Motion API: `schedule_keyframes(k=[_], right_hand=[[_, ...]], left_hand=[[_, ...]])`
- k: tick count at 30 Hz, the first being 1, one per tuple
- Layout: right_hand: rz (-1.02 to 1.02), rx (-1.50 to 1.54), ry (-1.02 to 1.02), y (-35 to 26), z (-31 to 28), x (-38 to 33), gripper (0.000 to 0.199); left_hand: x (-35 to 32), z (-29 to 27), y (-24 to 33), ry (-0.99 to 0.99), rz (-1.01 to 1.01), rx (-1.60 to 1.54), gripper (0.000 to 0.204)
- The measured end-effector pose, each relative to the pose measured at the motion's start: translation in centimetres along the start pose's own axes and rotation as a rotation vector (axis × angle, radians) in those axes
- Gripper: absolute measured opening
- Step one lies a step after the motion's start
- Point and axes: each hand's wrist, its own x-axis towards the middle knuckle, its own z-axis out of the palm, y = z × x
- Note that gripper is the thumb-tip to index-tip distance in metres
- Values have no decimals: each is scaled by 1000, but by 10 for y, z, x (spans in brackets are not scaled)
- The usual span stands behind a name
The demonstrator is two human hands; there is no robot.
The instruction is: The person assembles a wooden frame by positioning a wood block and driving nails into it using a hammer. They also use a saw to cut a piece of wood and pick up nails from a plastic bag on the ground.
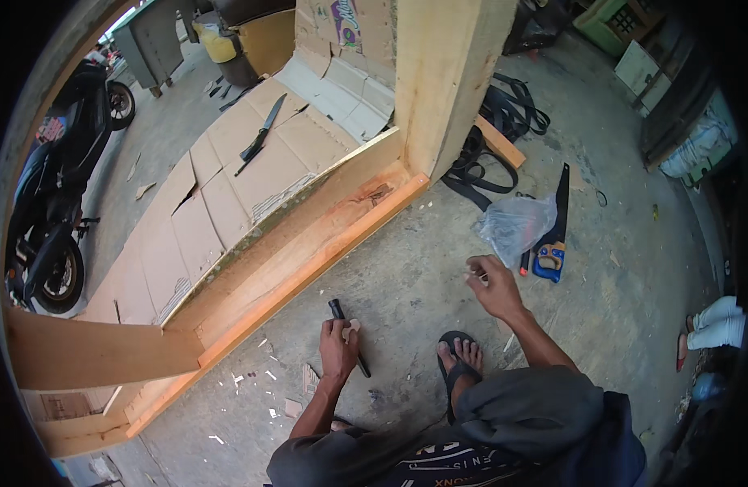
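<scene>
My left hand (339, 351) is closed around a slim black rod-like tool (363, 367) with a thicker end, low over the concrete floor; its exact kind is hard to make out. To the right, my right hand (494, 290) has its fingers curled in toward the thumb, and what they hold, if anything, does not show. Just beyond it lies a clear plastic bag (516, 223) with small contents I cannot identify. A handsaw (557, 219) with a blue and orange handle rests beside the bag. Left of both hands, a long wooden frame (309, 264) runs diagonally, joined to an upright post (443, 81).
Flattened cardboard (228, 187) bearing a knife (263, 134) lies beyond the frame. Black straps (492, 146) and a wood offcut (500, 142) are by the post. A motorcycle (57, 195) stands at far left. Wood scraps (264, 373) litter the floor; another person's legs (715, 321) show at right.
</scene>
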Motion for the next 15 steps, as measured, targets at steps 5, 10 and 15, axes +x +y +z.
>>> schedule_keyframes(k=[5, 10, 15], right_hand=[[-50, 43, -654, 12, 147, -57, 72], [17, -209, -572, -9, 156, -52, 81], [-12, -250, -446, 6, 169, -54, 80]], left_hand=[[-18, 50, -5, -185, 162, 222, 27], [-41, 41, -6, -285, 163, 100, 30], [-47, 21, -21, -346, 43, 73, 26]])
